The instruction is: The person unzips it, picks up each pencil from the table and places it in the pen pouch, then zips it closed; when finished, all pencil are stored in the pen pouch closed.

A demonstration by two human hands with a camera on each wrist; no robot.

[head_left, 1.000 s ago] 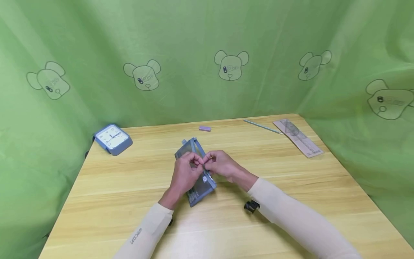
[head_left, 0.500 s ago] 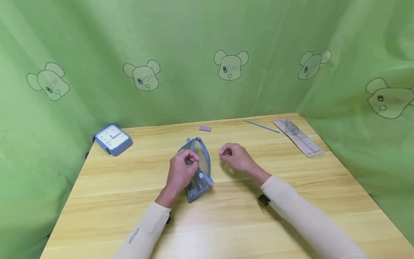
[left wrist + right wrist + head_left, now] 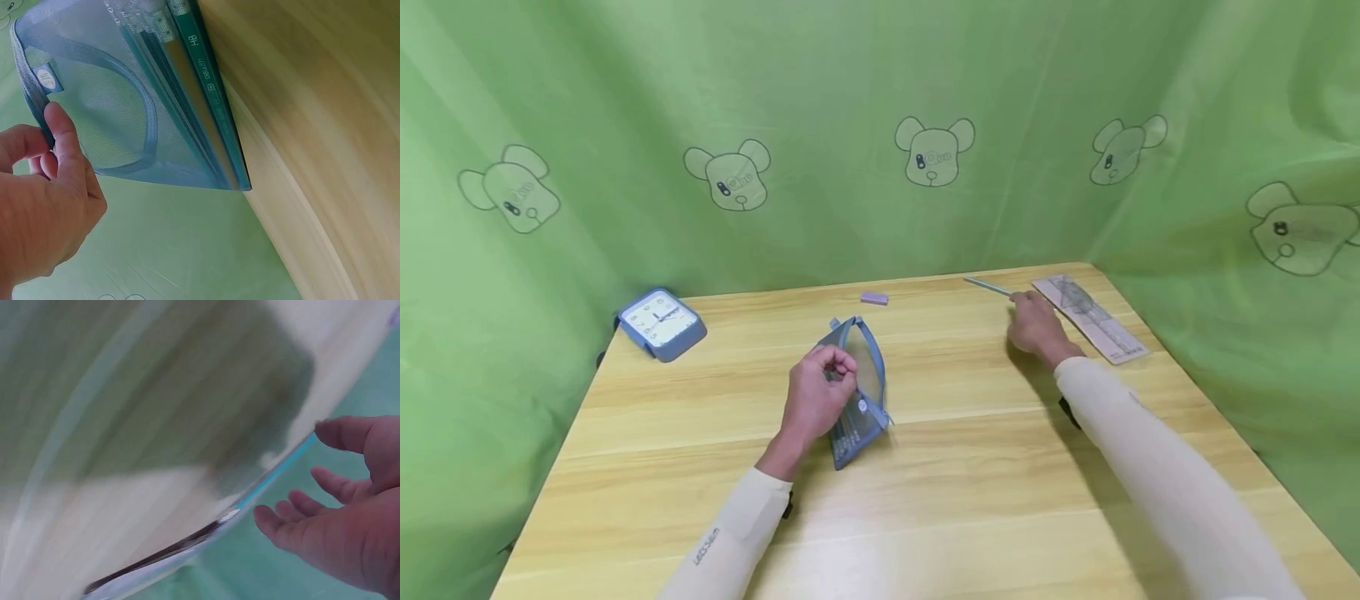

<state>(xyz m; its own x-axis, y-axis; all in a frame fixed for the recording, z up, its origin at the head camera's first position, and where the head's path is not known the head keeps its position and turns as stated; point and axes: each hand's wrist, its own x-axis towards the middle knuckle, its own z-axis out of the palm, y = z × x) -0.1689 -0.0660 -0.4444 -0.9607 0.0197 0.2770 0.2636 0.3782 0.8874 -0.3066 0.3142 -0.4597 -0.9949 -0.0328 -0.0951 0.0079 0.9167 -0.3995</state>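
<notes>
My left hand (image 3: 820,392) pinches the zippered edge of a blue mesh pencil case (image 3: 119,106) between thumb and fingers. The case stands on its side with its mouth gaping to the right. Several pencils (image 3: 209,94) lie along its bottom, one of them marked HB. Over at the back right, my right hand (image 3: 1037,325) is above a teal pencil (image 3: 988,287) on the table. In the right wrist view the thumb and fingers (image 3: 340,434) are spread apart beside the pencil, not closed round it. Part of the pencil is hidden by the hand in the head view.
A pinkish ruler set (image 3: 1090,319) lies to the right of the pencil. The purple eraser (image 3: 874,298) sits near the table's back edge. A blue square clock (image 3: 662,323) rests at the back left corner. Green curtains (image 3: 827,167) hang behind the table.
My right hand has let go of the case edge and moved right and away to the pencil. The mouth of the case has widened, while my left hand keeps its pinch.
</notes>
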